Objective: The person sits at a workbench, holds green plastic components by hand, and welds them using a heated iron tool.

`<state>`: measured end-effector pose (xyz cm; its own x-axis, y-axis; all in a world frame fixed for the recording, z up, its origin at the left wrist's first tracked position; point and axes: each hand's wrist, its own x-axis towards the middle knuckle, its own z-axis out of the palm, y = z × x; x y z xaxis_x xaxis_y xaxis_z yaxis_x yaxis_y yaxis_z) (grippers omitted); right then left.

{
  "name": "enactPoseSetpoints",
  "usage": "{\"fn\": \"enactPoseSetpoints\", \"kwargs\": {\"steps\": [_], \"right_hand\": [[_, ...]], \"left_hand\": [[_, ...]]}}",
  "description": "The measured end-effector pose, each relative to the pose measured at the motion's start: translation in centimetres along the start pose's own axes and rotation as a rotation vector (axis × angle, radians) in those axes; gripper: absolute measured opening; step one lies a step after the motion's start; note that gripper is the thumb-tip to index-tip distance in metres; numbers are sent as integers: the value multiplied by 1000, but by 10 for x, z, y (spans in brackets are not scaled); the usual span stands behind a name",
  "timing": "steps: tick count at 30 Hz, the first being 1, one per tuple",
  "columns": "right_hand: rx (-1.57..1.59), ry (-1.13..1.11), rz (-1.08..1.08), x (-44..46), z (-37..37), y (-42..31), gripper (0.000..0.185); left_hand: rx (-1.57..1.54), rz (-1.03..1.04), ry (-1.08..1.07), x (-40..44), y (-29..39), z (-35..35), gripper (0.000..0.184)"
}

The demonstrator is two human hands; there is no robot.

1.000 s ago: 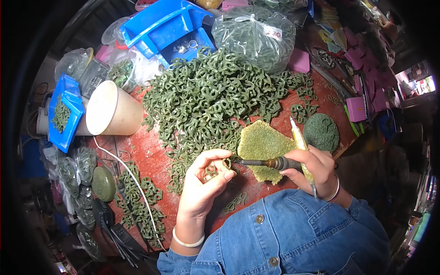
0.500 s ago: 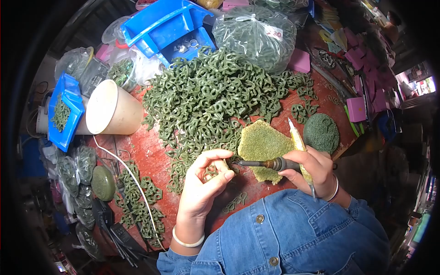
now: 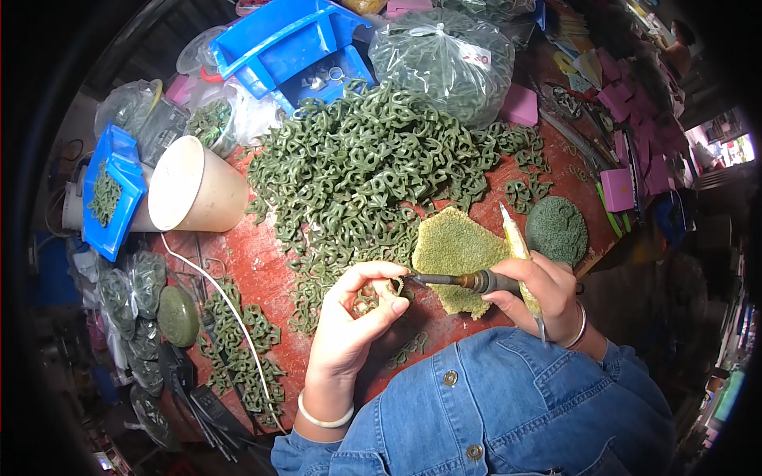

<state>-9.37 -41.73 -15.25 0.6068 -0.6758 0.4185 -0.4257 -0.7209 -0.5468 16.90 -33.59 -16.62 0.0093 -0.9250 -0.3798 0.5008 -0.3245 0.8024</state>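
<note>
My left hand pinches a small pale green ring-like piece between thumb and forefinger. My right hand grips a soldering iron by its dark handle. The iron's thin tip points left and meets the top edge of the piece; whether they truly touch, I cannot tell. Also in my right hand, crossing the iron, is a slim pointed tool with a yellow wrapped handle. Below the iron lies a rough yellow-green sponge-like pad. A heap of green looped pieces spreads beyond my hands on the red table.
A white bucket stands at the left, with a white cord running down from near it. Blue bins and a filled clear bag are behind the heap. A round dark green pad sits at the right.
The small piece has turned between my left fingers, showing more of its curved edge. The iron's tip has shifted slightly up and left, against it.
</note>
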Motion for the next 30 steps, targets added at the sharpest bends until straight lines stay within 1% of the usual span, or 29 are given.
{"fn": "enactPoseSetpoints", "kwargs": {"steps": [2, 9, 15, 17, 18, 20, 21, 22, 23, 24, 26, 27, 29, 30], "right_hand": [[3, 5, 7, 0, 1, 0, 36], [-13, -5, 6, 0, 0, 0, 36], [9, -1, 4, 3, -9, -2, 35], [-57, 41, -3, 5, -15, 0, 34], [-104, 34, 10, 6, -19, 0, 33], [-164, -10, 17, 5, -27, 4, 32], [-224, -54, 24, 5, -29, 5, 32], [-245, -89, 56, 4, -30, 5, 31], [-245, -89, 56, 3, -31, 6, 31], [-262, -103, 61, 2, -31, 6, 31], [-277, -118, 66, 1, -30, 7, 31], [-256, -96, 64, 1, -30, 7, 31], [-239, -70, 69, 1, -30, 7, 31], [-243, -74, 69, 2, -31, 6, 31]], "left_hand": [[6, 31, -5, 1, -1, 0, 40], [6, 18, -2, 1, -3, -1, 40], [37, 48, -5, 2, -4, -2, 42], [-7, 18, 14, 2, -2, -3, 34], [-7, 18, 14, 2, -3, -4, 34], [-228, -3, -9, 3, -4, -9, 25], [-229, -3, -9, 3, -3, -9, 25], [-201, -15, 7, 2, -2, -8, 20], [-172, -28, 23, 2, -1, -7, 17], [-172, -28, 23, 1, 1, -4, 17], [186, -13, 145, -3, 1, 3, 11], [187, -14, 145, -2, -4, 1, 11], [611, 276, 139, 3, -18, -4, 7], [883, 417, 157, 3, -14, -1, 7]]}}
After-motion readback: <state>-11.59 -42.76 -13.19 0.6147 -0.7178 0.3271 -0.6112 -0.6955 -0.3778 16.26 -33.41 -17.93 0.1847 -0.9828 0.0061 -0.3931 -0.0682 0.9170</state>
